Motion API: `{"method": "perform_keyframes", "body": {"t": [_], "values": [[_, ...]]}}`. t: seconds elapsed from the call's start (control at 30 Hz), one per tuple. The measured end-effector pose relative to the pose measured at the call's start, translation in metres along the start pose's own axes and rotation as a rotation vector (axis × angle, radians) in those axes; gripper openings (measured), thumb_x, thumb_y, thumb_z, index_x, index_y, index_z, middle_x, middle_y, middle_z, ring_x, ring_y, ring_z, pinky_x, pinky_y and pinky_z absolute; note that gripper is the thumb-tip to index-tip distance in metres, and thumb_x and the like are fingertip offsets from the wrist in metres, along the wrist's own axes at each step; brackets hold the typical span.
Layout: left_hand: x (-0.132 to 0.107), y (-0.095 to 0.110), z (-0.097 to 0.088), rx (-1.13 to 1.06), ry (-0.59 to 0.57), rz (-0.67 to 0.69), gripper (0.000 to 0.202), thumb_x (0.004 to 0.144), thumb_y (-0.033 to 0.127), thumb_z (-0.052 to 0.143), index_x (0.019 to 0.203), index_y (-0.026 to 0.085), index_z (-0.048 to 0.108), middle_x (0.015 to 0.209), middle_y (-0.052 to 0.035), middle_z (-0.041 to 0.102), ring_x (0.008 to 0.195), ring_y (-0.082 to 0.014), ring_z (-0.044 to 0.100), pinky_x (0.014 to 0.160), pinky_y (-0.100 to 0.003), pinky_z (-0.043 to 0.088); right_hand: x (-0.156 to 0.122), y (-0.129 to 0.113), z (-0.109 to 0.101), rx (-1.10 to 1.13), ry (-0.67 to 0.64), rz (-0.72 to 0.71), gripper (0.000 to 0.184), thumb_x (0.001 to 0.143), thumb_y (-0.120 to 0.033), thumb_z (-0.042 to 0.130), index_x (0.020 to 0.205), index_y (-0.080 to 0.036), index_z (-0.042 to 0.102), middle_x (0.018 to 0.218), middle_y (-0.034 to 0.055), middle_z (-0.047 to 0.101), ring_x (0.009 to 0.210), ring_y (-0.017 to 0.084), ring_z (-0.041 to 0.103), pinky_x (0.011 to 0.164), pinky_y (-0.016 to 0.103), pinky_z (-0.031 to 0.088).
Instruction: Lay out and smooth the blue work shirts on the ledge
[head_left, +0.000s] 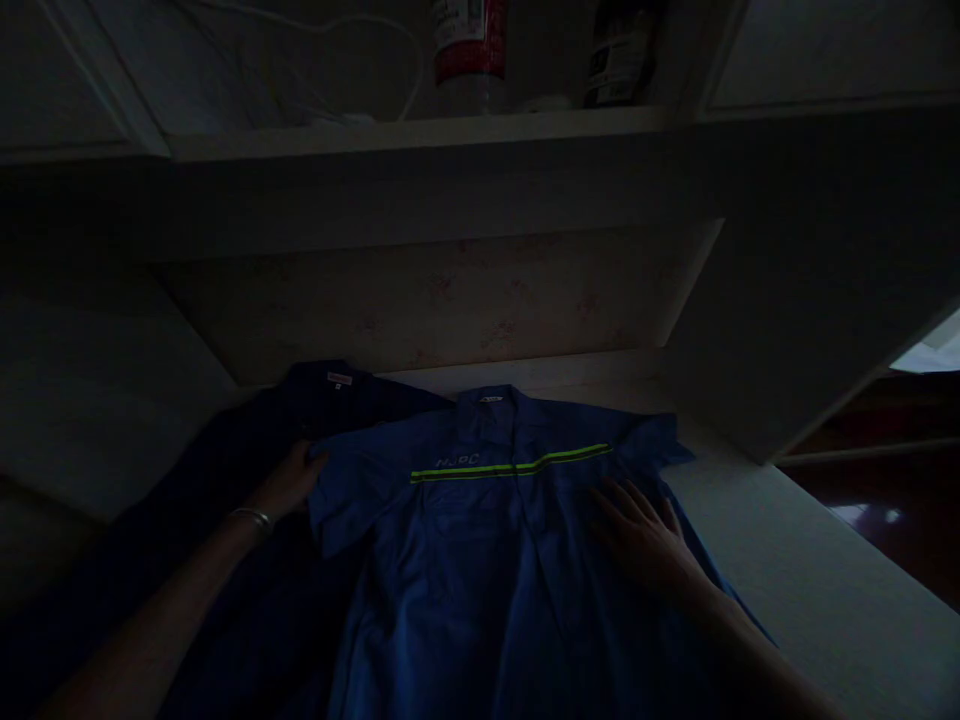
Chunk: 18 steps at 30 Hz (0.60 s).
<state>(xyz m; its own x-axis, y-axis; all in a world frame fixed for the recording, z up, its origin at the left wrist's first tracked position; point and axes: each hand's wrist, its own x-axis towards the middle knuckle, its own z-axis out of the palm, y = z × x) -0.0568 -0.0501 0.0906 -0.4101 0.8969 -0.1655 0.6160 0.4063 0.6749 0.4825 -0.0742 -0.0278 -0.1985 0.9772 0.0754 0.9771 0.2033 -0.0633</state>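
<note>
A blue work shirt (465, 560) with a bright yellow-green stripe across the chest lies front-up on the pale counter (817, 570). My left hand (289, 482), a bracelet on its wrist, rests at the edge of the shirt's left sleeve; its fingertips seem tucked at the cloth, though the dim light hides whether they grip it. My right hand (645, 535) lies flat and open on the right side of the shirt's chest, fingers spread. A darker navy garment (247, 450) lies under and to the left of the blue shirt.
The scene is very dim. A shelf (420, 130) overhead carries a red-labelled bottle (469, 50), a darker container (619, 55) and a white cable (337, 70). A wall panel stands behind the counter. At right, a white cabinet side (810, 330) and dark glossy floor (885, 500).
</note>
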Motion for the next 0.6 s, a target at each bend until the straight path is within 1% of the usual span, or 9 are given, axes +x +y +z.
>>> {"method": "perform_keyframes", "body": {"t": [0.1,0.17,0.23,0.3,0.37,0.43,0.47,0.53,0.6], "values": [[-0.014,0.056,-0.003,-0.076,-0.028,0.09,0.047,0.082,0.051,0.053,0.114,0.018,0.053,0.069,0.0002,0.064,0.056,-0.02,0.063,0.045,-0.028,0.048,-0.016,0.017,0.01,-0.022,-0.041,0.02,0.057,0.096,-0.057,0.031,0.149,-0.037,0.033,0.157,0.0034,0.029,0.145,0.035,0.02,0.108,0.073,0.013],[-0.024,0.092,0.005,-0.216,-0.112,0.169,0.049,0.082,0.053,0.055,0.117,0.019,0.051,0.066,0.0019,0.062,0.05,-0.0174,0.059,0.041,-0.026,0.044,-0.021,0.02,0.015,-0.009,-0.028,0.021,0.058,0.096,-0.058,0.03,0.149,-0.037,0.031,0.158,0.0022,0.027,0.145,0.034,0.021,0.109,0.071,0.014],[-0.03,0.118,0.023,-0.358,-0.243,0.243,0.055,0.082,0.057,0.056,0.123,0.021,0.048,0.076,-0.0008,0.067,0.055,-0.0167,0.063,0.047,-0.026,0.048,-0.024,0.019,0.018,0.015,0.009,0.028,0.058,0.095,-0.059,0.031,0.149,-0.038,0.032,0.158,0.0011,0.028,0.145,0.033,0.021,0.11,0.07,0.013],[-0.033,0.127,0.052,-0.335,-0.303,0.324,0.058,0.085,0.063,0.049,0.126,0.022,0.047,0.096,-0.007,0.071,0.072,-0.0184,0.069,0.061,-0.03,0.054,-0.024,0.017,0.018,0.072,0.041,0.044,0.057,0.094,-0.06,0.033,0.146,-0.039,0.037,0.156,0.0004,0.032,0.144,0.033,0.024,0.11,0.071,0.013],[-0.033,0.117,0.09,-0.193,-0.252,0.41,0.058,0.087,0.062,0.045,0.127,0.019,0.05,0.118,-0.0132,0.067,0.098,-0.0226,0.068,0.083,-0.037,0.054,-0.021,0.022,0.015,0.209,0.05,0.071,0.054,0.094,-0.06,0.033,0.141,-0.037,0.047,0.15,0.0017,0.043,0.14,0.032,0.033,0.111,0.067,0.017],[-0.035,0.094,0.129,0.011,-0.174,0.519,0.057,0.087,0.055,0.05,0.129,0.017,0.053,0.136,-0.0164,0.057,0.124,-0.0279,0.054,0.105,-0.045,0.041,-0.011,0.035,0.008,0.43,0.075,0.174,0.056,0.092,-0.061,0.033,0.132,-0.029,0.057,0.136,0.0066,0.058,0.127,0.029,0.05,0.108,0.056,0.033],[-0.037,0.08,0.146,0.143,-0.142,0.585,0.057,0.087,0.053,0.051,0.131,0.016,0.053,0.142,-0.0163,0.052,0.132,-0.0301,0.046,0.112,-0.049,0.032,-0.005,0.046,0.004,0.538,0.115,0.257,0.059,0.09,-0.062,0.034,0.128,-0.025,0.06,0.128,0.0093,0.062,0.117,0.028,0.057,0.102,0.05,0.041],[-0.041,0.053,0.174,0.379,-0.069,0.674,0.056,0.09,0.051,0.047,0.135,0.019,0.052,0.148,-0.0133,0.046,0.139,-0.032,0.036,0.116,-0.055,0.021,0.013,0.07,-0.008,0.659,0.259,0.468,0.063,0.084,-0.065,0.04,0.119,-0.018,0.064,0.117,0.0137,0.066,0.098,0.027,0.065,0.086,0.041,0.051],[-0.044,0.035,0.189,0.516,0.005,0.714,0.055,0.093,0.052,0.038,0.139,0.023,0.05,0.15,-0.0095,0.044,0.14,-0.0312,0.035,0.116,-0.057,0.019,0.033,0.095,-0.021,0.656,0.398,0.643,0.06,0.078,-0.063,0.047,0.108,-0.015,0.067,0.106,0.0158,0.067,0.085,0.027,0.066,0.075,0.04,0.053]]}}
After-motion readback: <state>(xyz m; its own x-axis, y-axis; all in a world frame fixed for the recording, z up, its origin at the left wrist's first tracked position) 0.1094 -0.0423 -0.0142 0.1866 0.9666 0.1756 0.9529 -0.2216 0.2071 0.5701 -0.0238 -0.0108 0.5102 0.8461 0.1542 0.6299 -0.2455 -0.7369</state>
